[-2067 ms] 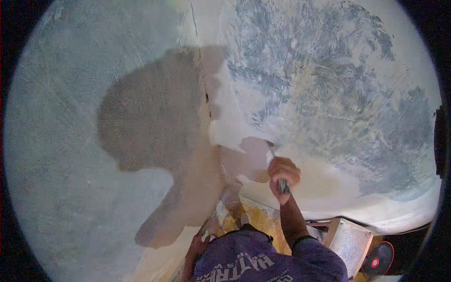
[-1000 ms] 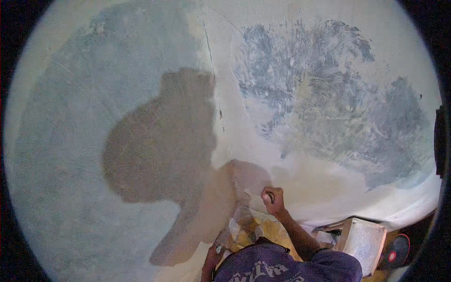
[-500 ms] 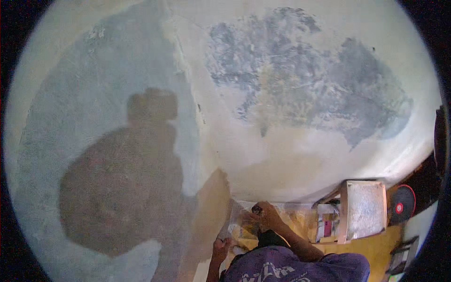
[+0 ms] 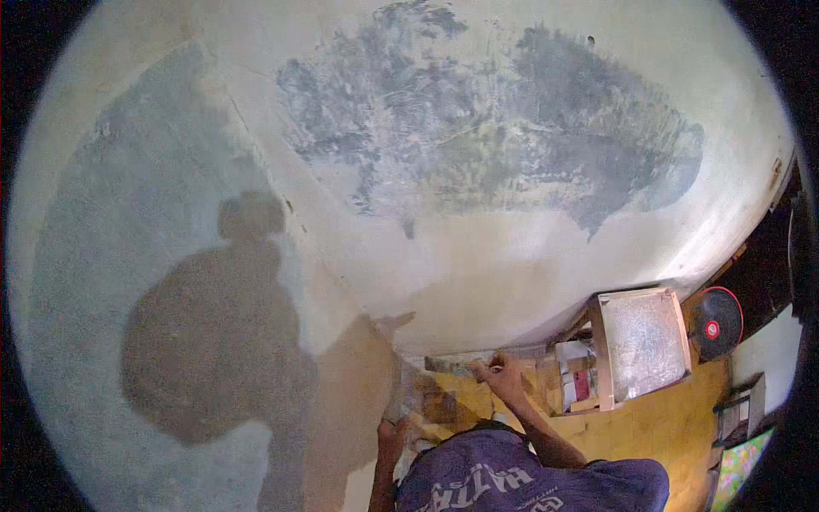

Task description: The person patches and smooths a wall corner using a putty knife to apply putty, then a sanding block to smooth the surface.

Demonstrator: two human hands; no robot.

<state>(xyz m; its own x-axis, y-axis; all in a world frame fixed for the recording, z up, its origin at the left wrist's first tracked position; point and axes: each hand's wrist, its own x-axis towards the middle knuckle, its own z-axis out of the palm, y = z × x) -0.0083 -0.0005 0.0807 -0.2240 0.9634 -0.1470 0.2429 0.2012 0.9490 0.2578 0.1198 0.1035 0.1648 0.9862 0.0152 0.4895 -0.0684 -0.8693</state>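
Observation:
My right hand (image 4: 502, 374) is raised close to the foot of the pale wall (image 4: 478, 299), its fingers closed on a thin, flat, dark tool (image 4: 447, 364) that looks like a scraper. The tool points left, toward the wall corner. Lower and further left, my left hand (image 4: 393, 429) is closed beside the left wall; what it holds, if anything, is too blurred to make out. Large grey-blue patches (image 4: 563, 162) mark the wall ahead. The left wall (image 4: 136, 205) bears a broad blue-grey area, with my shadow across it.
To the right stands a wood-framed piece (image 4: 647, 346) with a shiny pale top, boxes and a red item beside it. A round black fan-like thing (image 4: 715, 324) with a red rim is behind it. Yellowish floor (image 4: 657, 435) shows below; dark furniture (image 4: 740, 410) stands at far right.
The view has shifted, so the wall patches and corner sit further left. My right hand has turned, and the flat tool now shows stretched out leftward. My left hand stays low.

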